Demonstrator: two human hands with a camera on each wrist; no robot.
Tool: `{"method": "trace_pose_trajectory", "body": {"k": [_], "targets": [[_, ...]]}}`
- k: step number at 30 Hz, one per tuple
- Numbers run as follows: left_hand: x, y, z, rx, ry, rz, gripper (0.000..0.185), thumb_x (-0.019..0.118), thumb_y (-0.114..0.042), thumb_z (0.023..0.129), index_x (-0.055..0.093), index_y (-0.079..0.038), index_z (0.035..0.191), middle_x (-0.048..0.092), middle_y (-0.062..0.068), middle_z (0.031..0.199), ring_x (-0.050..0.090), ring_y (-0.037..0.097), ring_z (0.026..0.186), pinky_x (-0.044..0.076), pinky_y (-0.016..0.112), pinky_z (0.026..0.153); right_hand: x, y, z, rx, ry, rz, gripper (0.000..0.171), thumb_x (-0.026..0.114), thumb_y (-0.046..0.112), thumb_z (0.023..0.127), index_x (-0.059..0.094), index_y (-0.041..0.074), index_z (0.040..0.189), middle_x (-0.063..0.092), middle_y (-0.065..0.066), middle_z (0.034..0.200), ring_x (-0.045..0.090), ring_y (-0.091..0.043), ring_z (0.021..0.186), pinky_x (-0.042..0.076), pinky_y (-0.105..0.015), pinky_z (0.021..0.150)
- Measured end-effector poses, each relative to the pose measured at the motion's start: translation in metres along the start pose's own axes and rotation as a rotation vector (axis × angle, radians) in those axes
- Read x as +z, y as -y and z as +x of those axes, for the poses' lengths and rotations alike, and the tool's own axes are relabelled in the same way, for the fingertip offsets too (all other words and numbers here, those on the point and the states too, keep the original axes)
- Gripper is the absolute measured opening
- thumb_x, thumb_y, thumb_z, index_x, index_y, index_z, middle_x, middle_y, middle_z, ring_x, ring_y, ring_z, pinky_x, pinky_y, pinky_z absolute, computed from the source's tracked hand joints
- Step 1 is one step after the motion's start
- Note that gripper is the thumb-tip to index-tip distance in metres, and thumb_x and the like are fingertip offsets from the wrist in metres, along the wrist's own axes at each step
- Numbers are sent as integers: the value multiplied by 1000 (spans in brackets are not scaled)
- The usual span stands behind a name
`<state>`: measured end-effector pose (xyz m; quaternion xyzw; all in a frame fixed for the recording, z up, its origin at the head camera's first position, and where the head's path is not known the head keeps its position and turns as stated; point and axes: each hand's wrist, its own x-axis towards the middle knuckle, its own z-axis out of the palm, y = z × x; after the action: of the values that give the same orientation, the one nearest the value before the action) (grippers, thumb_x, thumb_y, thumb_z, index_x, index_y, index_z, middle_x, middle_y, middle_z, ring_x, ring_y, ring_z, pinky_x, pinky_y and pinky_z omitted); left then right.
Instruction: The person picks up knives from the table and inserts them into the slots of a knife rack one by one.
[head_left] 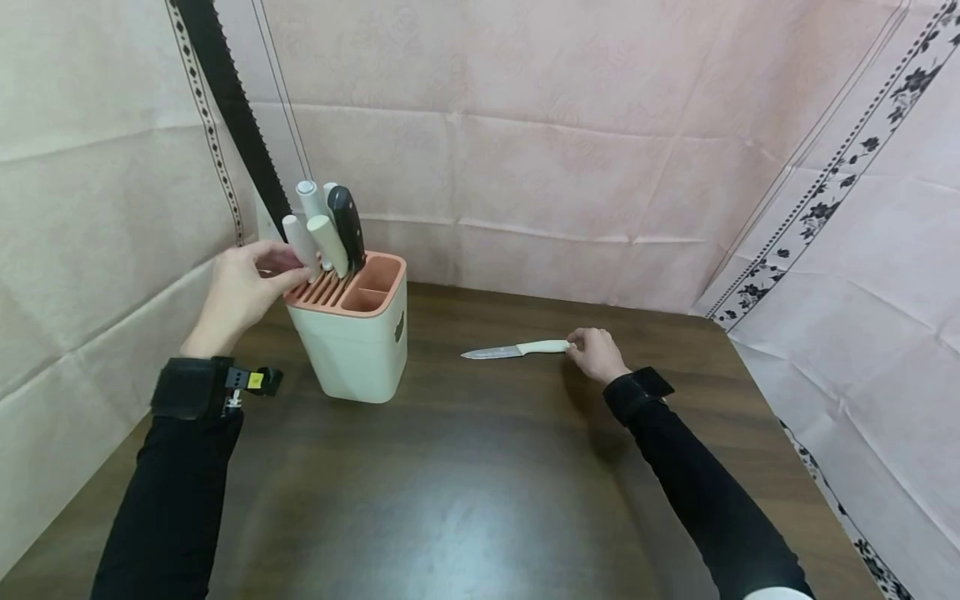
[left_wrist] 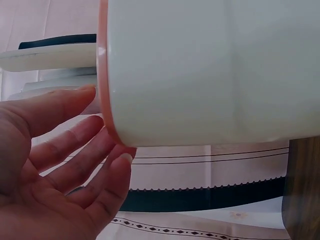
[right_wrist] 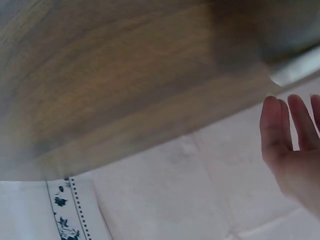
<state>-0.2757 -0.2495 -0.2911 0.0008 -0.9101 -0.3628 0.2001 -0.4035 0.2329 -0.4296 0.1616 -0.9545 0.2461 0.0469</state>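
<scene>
A knife block [head_left: 348, 354] with a pale body and a pink slotted top stands at the left. Several pale handles, such as the white knife handle [head_left: 298, 242], and a black knife handle [head_left: 347, 225] rise from it. My left hand [head_left: 243, 283] is at the block's left rim, thumb and fingers spread on either side of the white handle's base; the fingertips [left_wrist: 120, 172] lie by the rim. On the table lies a small knife [head_left: 517, 349] with a white handle, blade pointing left. My right hand [head_left: 596, 354] is at its handle end; in the right wrist view the fingertips are apart from the handle [right_wrist: 297, 70].
The brown wooden table [head_left: 465, 467] reaches back to a pale cloth [head_left: 480, 167] hung behind it. More cloth with a floral border [head_left: 825, 200] hangs at the right, and another cloth stands close by my left arm. The block has two open compartments [head_left: 371, 287] at its right.
</scene>
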Motion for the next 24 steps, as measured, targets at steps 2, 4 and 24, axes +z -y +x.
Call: {"method": "trace_pose_trajectory", "body": {"k": [2, 4, 24], "targets": [[-2, 0, -2, 8, -1, 6, 41, 65, -33, 91, 62, -2, 118, 64, 22, 114, 57, 29, 100, 38, 11, 66, 7, -6, 2, -1, -3, -24, 24, 65, 11, 90, 68, -4, 108, 71, -20, 98, 61, -29, 84, 48, -38, 71], [-3, -2, -5, 21, -11, 17, 39, 66, -32, 91, 62, -2, 116, 64, 22, 113, 57, 29, 99, 38, 12, 67, 13, -9, 3, -13, -15, -50, 27, 67, 11, 89, 67, -2, 112, 71, -20, 105, 60, -35, 94, 49, -44, 78], [-2, -22, -24, 109, 78, 21, 31, 64, -28, 93, 63, -3, 111, 66, 18, 104, 55, 22, 87, 41, 17, 64, 24, -30, -9, -98, -30, -119, 26, 75, 24, 83, 73, 6, 101, 63, -16, 98, 45, -36, 99, 37, -49, 86]]}}
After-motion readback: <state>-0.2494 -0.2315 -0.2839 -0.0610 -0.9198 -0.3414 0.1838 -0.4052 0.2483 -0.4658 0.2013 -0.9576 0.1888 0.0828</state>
